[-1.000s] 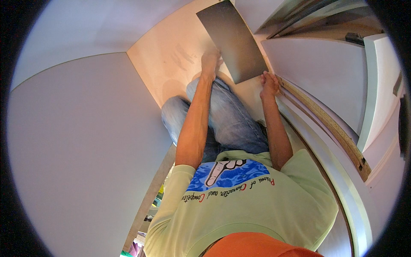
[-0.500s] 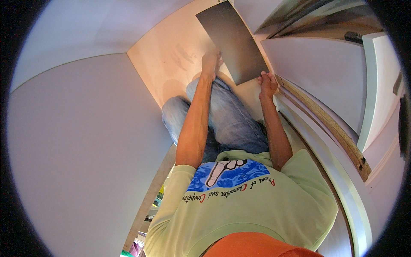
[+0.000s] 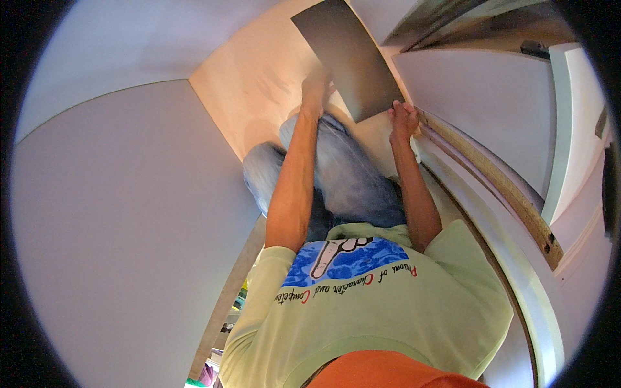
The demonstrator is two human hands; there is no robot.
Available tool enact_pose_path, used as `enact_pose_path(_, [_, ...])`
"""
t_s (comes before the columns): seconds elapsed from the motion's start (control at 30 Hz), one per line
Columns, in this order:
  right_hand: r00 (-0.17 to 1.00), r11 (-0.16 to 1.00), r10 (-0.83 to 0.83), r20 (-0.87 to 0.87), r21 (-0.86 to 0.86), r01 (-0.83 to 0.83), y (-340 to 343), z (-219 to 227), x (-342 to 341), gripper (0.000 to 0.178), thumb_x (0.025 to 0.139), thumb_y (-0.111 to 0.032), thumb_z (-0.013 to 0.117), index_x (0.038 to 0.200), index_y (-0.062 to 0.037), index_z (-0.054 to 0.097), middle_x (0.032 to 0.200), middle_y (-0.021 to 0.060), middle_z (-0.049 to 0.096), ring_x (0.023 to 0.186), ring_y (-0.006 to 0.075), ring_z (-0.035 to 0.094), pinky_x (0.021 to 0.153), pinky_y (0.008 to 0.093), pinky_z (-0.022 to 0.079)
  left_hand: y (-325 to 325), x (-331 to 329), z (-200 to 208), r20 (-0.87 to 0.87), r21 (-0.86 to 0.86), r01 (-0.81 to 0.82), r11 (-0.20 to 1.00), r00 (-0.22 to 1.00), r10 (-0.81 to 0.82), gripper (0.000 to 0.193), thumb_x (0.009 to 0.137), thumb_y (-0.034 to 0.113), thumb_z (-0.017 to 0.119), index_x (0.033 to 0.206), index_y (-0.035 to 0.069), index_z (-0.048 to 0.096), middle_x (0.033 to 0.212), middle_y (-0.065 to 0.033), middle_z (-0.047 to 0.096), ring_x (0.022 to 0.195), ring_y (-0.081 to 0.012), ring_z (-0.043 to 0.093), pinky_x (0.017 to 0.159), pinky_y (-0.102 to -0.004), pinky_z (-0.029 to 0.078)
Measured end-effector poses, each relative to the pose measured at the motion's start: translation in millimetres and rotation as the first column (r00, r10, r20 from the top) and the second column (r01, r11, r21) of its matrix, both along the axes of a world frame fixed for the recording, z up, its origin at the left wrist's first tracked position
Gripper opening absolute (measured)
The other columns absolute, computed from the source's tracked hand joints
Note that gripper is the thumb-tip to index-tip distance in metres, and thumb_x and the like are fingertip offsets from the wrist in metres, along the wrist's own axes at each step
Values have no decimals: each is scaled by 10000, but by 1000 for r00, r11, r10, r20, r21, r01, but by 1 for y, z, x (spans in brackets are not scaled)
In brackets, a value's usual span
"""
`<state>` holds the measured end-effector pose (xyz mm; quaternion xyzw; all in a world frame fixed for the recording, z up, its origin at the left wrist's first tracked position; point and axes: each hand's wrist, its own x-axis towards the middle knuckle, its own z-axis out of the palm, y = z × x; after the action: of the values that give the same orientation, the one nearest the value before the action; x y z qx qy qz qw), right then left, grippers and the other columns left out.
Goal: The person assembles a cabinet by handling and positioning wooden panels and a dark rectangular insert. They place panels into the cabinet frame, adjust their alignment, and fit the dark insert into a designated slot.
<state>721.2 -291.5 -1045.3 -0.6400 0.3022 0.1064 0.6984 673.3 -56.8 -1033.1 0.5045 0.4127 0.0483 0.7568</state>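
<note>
A dark, flat rectangular panel (image 3: 352,61) lies slantwise over the pale board at the far end. My right hand (image 3: 404,119) pinches its near right corner, with the thumb and fingers closed at the edge. At the panel's left long edge is my left hand (image 3: 317,90), its curled fingers against that edge. The left hand is somewhat blurred, and part of its grip is hidden. Below the hands are my bent knees in blue jeans (image 3: 343,161).
Smooth pale panels stand on the left (image 3: 129,213) and right (image 3: 485,110). A wooden strip (image 3: 495,181) runs along the right side, beside a long pale rail (image 3: 517,278). Small coloured items (image 3: 207,375) show through a gap at lower left. An open dark recess (image 3: 479,32) is at upper right.
The dark panel and both hands sit slightly higher in the picture, along with the surroundings. Both hands keep the same places at the panel's edges.
</note>
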Motion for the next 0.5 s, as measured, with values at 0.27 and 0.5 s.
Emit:
enact_pose_path(0.27, [995,999,40,87,-27,-38,-2,-9,-8,239,858,-89,729,1007,-7,562,916,85,638,816,191,628,690,307,541,0,-2,-6,137,-187,-62,980,987,88,297,937,145,584,1218,58,624,1093,-48,626,944,-172,566,837,-374,527])
enact_pose_path(0.5, [906,804,422,36,-478,-355,-4,-8,-20,344,873,-125,697,1152,23,561,994,94,642,974,195,613,891,332,485,-1,1,16,-38,-181,-118,976,993,113,354,964,197,561,1279,38,594,1089,-46,615,964,-165,566,790,-320,540])
